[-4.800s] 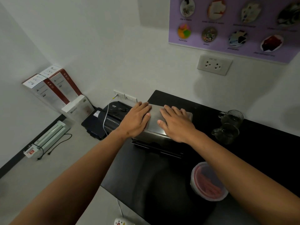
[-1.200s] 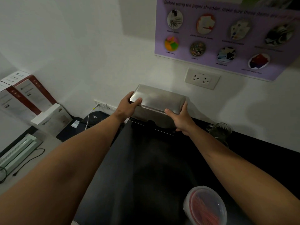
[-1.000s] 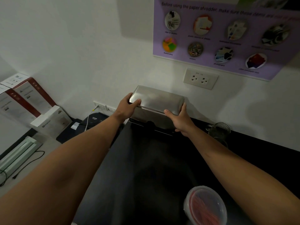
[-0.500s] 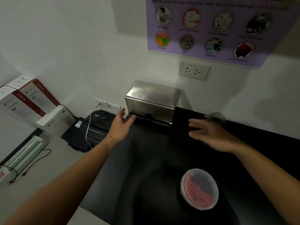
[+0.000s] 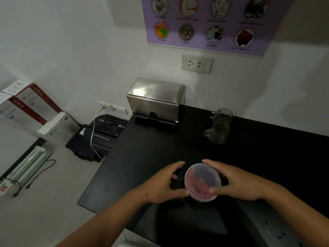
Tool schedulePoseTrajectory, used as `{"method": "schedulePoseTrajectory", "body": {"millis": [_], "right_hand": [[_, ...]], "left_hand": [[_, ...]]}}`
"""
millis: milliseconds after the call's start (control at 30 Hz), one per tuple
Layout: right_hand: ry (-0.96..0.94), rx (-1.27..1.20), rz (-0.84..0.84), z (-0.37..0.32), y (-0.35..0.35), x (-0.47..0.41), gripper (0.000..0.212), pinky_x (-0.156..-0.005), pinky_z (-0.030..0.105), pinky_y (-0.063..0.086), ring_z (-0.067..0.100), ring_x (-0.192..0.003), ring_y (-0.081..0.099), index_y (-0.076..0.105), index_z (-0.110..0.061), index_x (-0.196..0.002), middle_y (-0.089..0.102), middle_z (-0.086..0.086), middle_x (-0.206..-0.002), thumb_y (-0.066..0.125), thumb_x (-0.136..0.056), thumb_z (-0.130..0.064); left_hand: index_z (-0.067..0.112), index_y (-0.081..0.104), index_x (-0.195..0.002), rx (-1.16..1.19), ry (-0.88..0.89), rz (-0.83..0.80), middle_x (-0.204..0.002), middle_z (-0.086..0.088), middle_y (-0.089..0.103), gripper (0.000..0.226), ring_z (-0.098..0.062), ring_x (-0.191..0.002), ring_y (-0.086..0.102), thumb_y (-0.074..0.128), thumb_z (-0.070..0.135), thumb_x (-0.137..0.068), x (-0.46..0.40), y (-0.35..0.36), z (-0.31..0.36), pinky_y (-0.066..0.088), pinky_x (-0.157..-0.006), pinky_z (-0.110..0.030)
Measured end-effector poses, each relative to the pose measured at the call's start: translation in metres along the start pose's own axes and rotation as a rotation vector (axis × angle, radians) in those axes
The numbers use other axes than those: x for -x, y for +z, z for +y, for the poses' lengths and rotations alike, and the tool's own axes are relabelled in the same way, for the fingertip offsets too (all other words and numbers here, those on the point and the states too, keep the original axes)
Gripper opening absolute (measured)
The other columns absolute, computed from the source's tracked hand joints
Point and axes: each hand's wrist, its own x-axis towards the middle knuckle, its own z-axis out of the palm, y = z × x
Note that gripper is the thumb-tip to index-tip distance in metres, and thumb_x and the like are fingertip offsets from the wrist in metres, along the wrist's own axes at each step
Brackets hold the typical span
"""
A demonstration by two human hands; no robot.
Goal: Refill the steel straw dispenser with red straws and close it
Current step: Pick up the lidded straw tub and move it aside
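hands (image 5: 201,182) around straw tub (image 5: 203,181) near table's (image 5: 142,157) front edge

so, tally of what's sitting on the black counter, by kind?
Steel straw dispenser: 1
Glass mugs: 2
Lidded plastic tub of red straws: 1, between left hand and right hand
Total: 4
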Motion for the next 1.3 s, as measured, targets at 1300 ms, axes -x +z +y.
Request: {"method": "schedulePoseTrajectory", "body": {"millis": [1300], "right_hand": [[-0.099,0.143,0.313,0.002,-0.091,-0.124,0.089,-0.11,0.044,0.049,0.009,-0.126,0.059,0.043,-0.034,-0.149,0.058,-0.011,-0.141,0.076,-0.075,-0.069]], "left_hand": [[0.03,0.037,-0.158,0.228,-0.055,0.422,-0.137,0.0,0.068,0.061,-0.02,-0.123,0.067,0.063,0.026,-0.103,-0.138,-0.032,0.013,0.059,-0.102,-0.045]]}}
